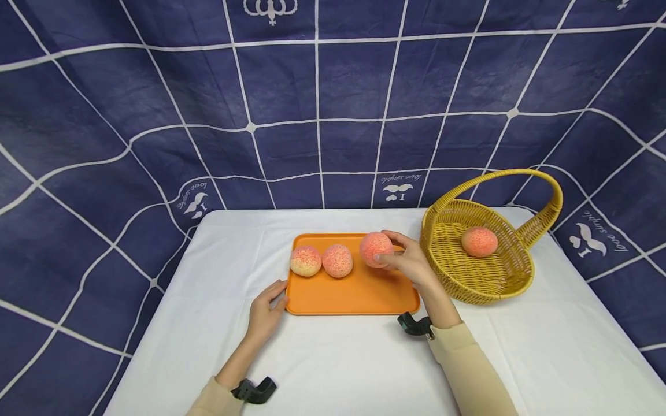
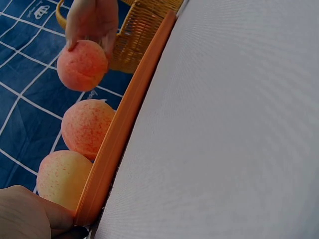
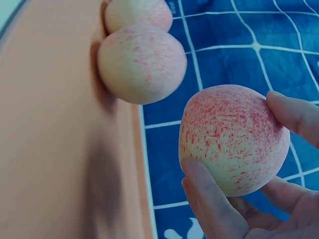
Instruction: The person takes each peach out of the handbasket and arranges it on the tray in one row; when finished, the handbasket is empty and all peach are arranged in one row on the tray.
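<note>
Dark blue cloth (image 1: 281, 150) with white lines is hanging behind a white tablecloth (image 1: 364, 370). At left, the left hand (image 1: 266, 309) is touching the orange tray's (image 1: 354, 297) left edge, its fingers loosely extended; whether any are hooking underneath is not showing. Uneven pressure there is risking a tilt, with the left peach (image 1: 306, 261) and middle peach (image 1: 337, 261), both lying on the tray, rolling. The right hand (image 1: 411, 260) is holding the third peach (image 1: 376, 249) above the tray's right half, thumb and fingers spread around it; a weak pinch on its curve is risking a drop. At right, the basket (image 1: 473, 293) is containing the fourth peach (image 1: 479, 241); a bumped rim is risking displacement.

Materials: the tray is appearing smooth and plastic, the peaches are showing matte, red-speckled skins, and the basket is displaying tight yellow weave beneath a hooped handle.
</note>
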Tool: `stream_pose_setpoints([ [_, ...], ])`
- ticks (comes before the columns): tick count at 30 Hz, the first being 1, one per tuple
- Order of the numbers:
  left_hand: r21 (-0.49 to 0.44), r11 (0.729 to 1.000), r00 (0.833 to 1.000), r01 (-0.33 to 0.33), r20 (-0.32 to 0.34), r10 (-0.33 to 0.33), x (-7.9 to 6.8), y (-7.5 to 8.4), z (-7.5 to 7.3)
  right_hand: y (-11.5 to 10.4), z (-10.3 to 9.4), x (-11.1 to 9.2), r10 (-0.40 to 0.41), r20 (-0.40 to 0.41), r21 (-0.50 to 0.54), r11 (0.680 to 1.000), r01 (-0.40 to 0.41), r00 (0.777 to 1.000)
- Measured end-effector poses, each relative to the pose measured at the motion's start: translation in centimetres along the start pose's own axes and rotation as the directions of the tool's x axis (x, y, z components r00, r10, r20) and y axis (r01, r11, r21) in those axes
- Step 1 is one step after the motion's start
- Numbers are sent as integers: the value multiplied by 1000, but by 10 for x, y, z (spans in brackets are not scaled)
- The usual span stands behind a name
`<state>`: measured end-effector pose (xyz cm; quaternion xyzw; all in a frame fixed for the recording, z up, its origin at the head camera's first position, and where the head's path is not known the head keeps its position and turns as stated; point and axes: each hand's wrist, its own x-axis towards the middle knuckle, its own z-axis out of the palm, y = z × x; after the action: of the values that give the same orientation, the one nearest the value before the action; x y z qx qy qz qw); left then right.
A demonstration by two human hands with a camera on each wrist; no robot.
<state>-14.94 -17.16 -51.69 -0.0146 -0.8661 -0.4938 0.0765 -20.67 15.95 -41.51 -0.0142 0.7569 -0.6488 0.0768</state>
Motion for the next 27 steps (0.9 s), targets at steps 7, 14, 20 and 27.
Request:
stream_pose_setpoints([
  [7, 1, 1000, 1000, 6, 10, -6, 0, 1, -1, 8, 9, 6, 71, -3, -7, 997, -71, 997],
  [14, 17, 1000, 1000, -14, -3, 14, 0, 0, 0, 19, 12, 12, 93, 13, -13, 996, -93, 996],
  [20, 2, 1000, 1000, -17, -12, 17, -1, 0, 0, 23, 13, 15, 113, 5, -1, 994, -113, 994],
  [27, 9, 1000, 1000, 15, 20, -16, 0, 0, -1, 29, 16, 17, 108, 18, 19, 994, -109, 994],
])
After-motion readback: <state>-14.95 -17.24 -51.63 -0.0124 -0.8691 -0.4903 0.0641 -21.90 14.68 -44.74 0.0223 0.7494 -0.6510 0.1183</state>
